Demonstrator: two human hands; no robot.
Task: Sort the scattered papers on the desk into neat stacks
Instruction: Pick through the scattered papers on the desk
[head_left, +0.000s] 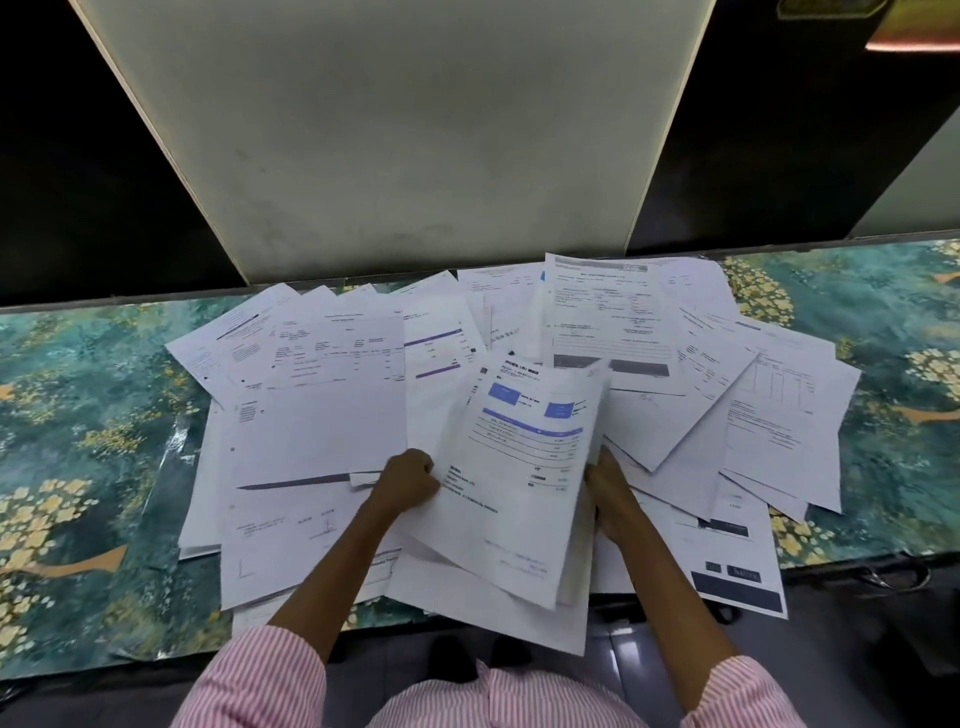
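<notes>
i've got both hands closed on a small bundle (514, 467), left hand (408, 480) and right hand (610, 488) pinching opposite edges, lifted so it squares up. remaining loose papers (322, 415) lie fanned across the bench (78, 415), overlapping, no neat stack yet.

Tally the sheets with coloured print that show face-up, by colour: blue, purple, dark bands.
Blue blocks and bar: 1, the top sheet held between the left hand and right hand.
Purple bars: 1.
Dark bands: 2, one at the back, one at the near right edge.
Total: 4. Others may be hidden in the pile.
</notes>
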